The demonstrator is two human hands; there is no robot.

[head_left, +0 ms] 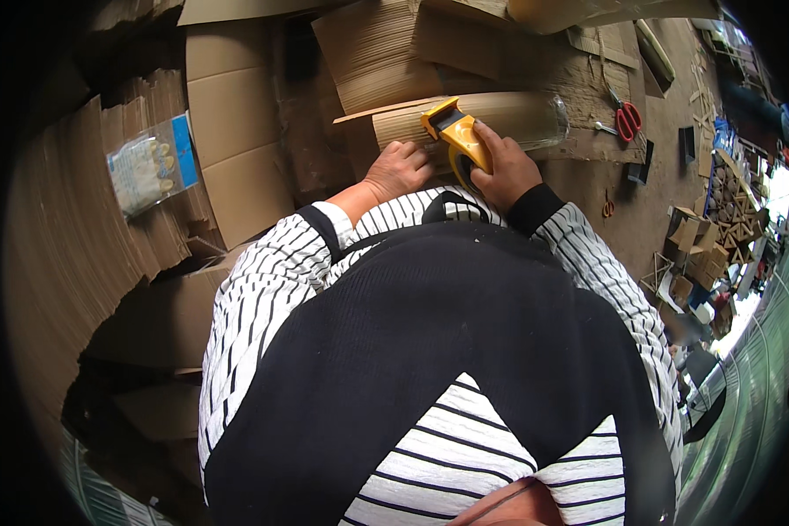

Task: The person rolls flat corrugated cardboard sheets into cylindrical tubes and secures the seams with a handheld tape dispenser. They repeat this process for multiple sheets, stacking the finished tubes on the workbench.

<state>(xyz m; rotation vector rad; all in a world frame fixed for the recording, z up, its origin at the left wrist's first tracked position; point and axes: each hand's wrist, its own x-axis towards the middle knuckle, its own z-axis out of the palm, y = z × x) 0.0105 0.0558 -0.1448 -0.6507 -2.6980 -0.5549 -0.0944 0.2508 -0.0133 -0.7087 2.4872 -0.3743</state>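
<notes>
My right hand (507, 171) is wrapped round a yellow tape dispenser (466, 140), with its roll of tape on the near side. The dispenser's head is tilted over a bundle of stacked cardboard sheets (508, 112) that lies across in front of me. To its left, my left hand (401, 168) rests at the near edge of this bundle, fingers curled and pressed together. Whatever lies under those fingers is hidden. Clear wrapping shows at the bundle's right end.
Red-handled scissors (627, 121) lie right of the bundle. Tall cardboard stacks (70, 228) stand at left, with a clear packet of gloves (152, 167) on top. Small orange-handled scissors (608, 208) lie on the floor at right, short of piled cardboard scraps (701, 241).
</notes>
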